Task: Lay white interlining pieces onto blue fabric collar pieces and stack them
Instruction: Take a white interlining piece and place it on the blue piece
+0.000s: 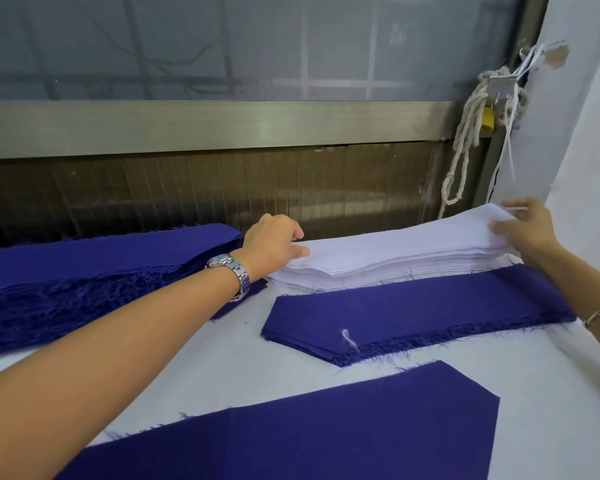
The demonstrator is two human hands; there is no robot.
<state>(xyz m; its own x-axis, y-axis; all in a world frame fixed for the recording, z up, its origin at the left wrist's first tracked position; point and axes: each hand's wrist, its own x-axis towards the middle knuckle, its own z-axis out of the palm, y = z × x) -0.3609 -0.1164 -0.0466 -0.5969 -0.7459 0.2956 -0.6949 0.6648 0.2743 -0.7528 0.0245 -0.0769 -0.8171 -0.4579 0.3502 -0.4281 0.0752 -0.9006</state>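
Two ends of the tall stack of white interlining strips [395, 251], parked by the window [222, 46], are pinched: one by the left hand [274, 244], one by the right hand [527, 230], top sheet only, seemingly. One flat blue fabric collar piece [309, 434] is laid out bare up front, so nothing's paired yet. Frayed blue piles [413, 317] are waiting, so loads are probably left.

Garment workshop — stacked collar pieces [413, 320]
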